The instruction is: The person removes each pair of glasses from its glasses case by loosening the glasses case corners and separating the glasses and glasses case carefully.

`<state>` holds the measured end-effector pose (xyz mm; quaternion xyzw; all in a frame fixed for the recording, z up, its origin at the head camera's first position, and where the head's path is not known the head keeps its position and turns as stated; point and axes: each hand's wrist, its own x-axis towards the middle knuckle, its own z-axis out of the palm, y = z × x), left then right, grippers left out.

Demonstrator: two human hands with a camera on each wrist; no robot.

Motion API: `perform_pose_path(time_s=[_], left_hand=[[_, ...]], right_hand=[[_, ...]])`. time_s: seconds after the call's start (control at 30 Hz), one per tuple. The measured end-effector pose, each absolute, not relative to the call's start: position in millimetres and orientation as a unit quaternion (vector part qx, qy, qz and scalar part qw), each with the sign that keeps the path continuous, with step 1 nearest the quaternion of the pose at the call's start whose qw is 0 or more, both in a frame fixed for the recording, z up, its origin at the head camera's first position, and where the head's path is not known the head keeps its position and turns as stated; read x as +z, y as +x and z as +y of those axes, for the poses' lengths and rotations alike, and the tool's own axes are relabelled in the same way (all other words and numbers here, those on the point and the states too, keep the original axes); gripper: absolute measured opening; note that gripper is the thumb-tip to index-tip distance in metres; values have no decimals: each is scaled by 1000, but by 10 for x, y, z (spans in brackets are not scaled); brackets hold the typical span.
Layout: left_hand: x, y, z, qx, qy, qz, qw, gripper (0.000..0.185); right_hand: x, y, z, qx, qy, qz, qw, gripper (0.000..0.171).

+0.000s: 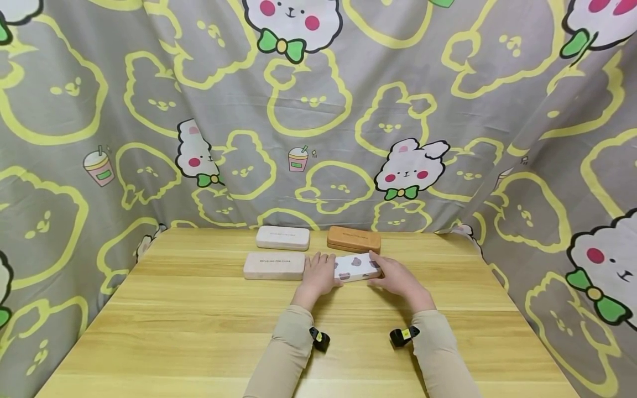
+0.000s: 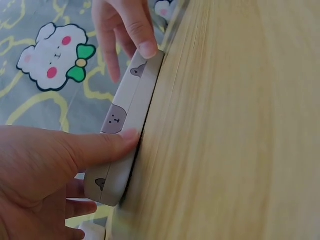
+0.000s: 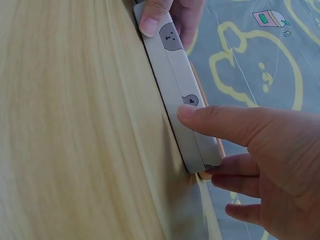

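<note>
Two tan sleeves are sticking out over the wooden table, closest to the head camera. Both the left hand and the right hand are holding a bear-print case by its ends, toward the table's far edge. An orange-brown case is lying behind it, nearer that edge, and a white case is lying there too, farther left. A beige case is sitting just beside the left hand.

From the left wrist, the thumb is pressing the near side and that hand is pinching the bear-print case, whose lid is looking closed.

From the right wrist, the other thumb is pressing too, so this hand is also pinching. I can't tell if the bottom is touching the table. The hands seem to be setting or straightening the case; the next move seems to be calling for both hands working evenly.
</note>
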<state>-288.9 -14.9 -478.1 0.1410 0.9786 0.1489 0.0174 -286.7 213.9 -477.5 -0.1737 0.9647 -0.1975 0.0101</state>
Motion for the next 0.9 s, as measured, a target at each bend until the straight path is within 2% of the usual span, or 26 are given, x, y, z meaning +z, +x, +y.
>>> perform_pose_path(time_s=[0.27, 0.6, 0.9], left_hand=[[-4740, -2873, -138, 140, 140, 980, 17, 81], [-4617, -2848, -68, 168, 120, 978, -5, 73], [-4530, -2834, -36, 182, 115, 977, -15, 77]], right_hand=[[-4752, -2868, 2146, -198, -182, 963, -8, 83], [-4590, -2863, 2073, -143, -182, 969, -88, 75], [-4515, -2802, 2010, -121, -153, 972, -134, 73]])
